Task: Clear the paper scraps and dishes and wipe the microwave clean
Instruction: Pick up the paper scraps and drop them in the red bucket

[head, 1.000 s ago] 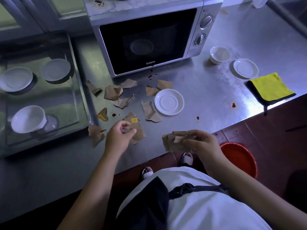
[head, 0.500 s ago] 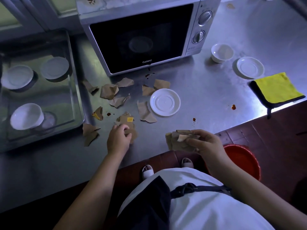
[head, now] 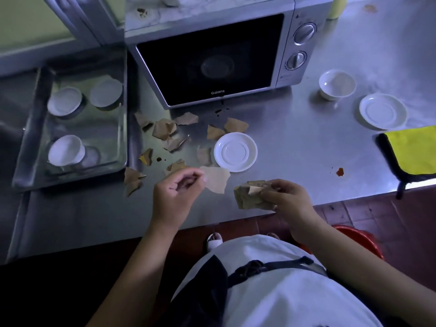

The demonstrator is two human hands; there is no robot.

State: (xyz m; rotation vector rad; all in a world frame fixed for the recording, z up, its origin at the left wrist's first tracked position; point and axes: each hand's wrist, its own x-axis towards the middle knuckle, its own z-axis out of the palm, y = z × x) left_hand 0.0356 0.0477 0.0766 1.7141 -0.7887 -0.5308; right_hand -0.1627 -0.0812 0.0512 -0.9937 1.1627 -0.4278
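Step in hand: judged to be scrap gathering; the dishes and the wiping look not yet begun.
Left hand: the left hand [head: 177,188], centre of the frame, has its fingers curled, with thumb and fingertips pinching the edge of a torn scrap [head: 216,181] just above the counter [head: 295,142].
Right hand: the right hand [head: 289,200], just right of centre, grips a wad of scraps [head: 247,195] between thumb and fingers.
Remaining paper: loose scraps [head: 165,129] lie scattered below the microwave [head: 212,60], left of the middle saucer [head: 235,152].
Next move: likely adding the pinched piece to the wad, which calls for loosening the right thumb without spilling the wad. The red bin [head: 361,239] at lower right seems the place to drop it.
Paper: thin, brown, creased, with ragged edges. It should crumple easily.
Dishes: glossy white and round. A cup [head: 337,84] and a second saucer [head: 383,111] sit at upper right; more rest in the metal tray [head: 103,131] at left.
Microwave: silver casing, dark glass door, smears on its top.
Cloth: a yellow cloth [head: 412,152], soft and dark-edged, lies at the right edge, untouched.
Counter: brushed steel with a reddish sauce spot [head: 339,172].
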